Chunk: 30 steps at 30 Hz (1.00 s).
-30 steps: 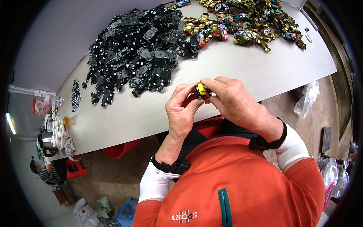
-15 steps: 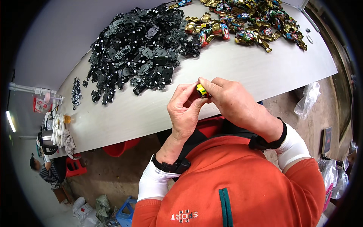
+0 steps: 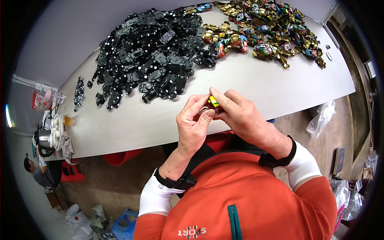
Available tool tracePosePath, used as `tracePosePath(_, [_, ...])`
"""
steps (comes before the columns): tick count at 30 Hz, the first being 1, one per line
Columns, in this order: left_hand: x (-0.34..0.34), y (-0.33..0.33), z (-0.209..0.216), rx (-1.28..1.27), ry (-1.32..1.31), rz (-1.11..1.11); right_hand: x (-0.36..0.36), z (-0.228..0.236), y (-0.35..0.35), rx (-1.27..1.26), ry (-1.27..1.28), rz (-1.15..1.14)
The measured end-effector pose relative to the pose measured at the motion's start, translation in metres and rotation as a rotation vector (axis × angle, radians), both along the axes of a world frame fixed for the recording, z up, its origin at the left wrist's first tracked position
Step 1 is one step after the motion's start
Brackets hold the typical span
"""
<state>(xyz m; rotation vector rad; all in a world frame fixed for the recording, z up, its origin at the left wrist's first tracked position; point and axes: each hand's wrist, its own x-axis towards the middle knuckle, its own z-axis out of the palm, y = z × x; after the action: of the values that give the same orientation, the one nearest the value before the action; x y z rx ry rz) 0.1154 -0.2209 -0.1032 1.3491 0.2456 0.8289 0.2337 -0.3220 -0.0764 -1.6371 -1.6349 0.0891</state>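
Note:
A small yellow-and-green toy car (image 3: 214,102) is pinched between my two hands above the table's near edge. My left hand (image 3: 193,122) has its thumb and fingers closed on the car's left side. My right hand (image 3: 240,110) grips it from the other side, thumb along the top. Fingers cover much of the car, so its underside cannot be made out. Beyond my hands lies a big heap of black toy car chassis (image 3: 148,56) with wheels. Farther right is a pile of shiny gold and colourful toy car bodies (image 3: 266,30).
The pale table (image 3: 132,120) curves across the view. A small pile of wheels (image 3: 79,94) lies at its left. A metal kettle (image 3: 45,140) and cups stand at the left end. A red stool (image 3: 72,171), a plastic bag (image 3: 322,118) and a person (image 3: 42,174) are beyond.
The toy car has tilted in my fingers, showing more of its yellow side. My left thumb has shifted beneath it. The whole view has moved slightly.

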Motion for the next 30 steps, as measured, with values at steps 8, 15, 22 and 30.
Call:
tracePosePath(8, [-0.006,0.002,-0.004,0.021,0.017,0.051,-0.003,-0.004,0.003,0.028,0.051,0.041])
tracePosePath(15, [-0.005,0.009,-0.012,-0.162,0.001,-0.066,-0.004,0.0,0.016,-0.035,-0.06,0.003])
tracePosePath(22, [-0.012,0.03,-0.028,-0.755,-0.26,-0.295,0.007,0.002,0.01,0.007,0.353,-0.002])
tracePosePath(30, [-0.005,0.032,-0.022,-0.512,-0.302,-0.388,0.008,-0.009,0.002,-0.361,1.478,0.137])
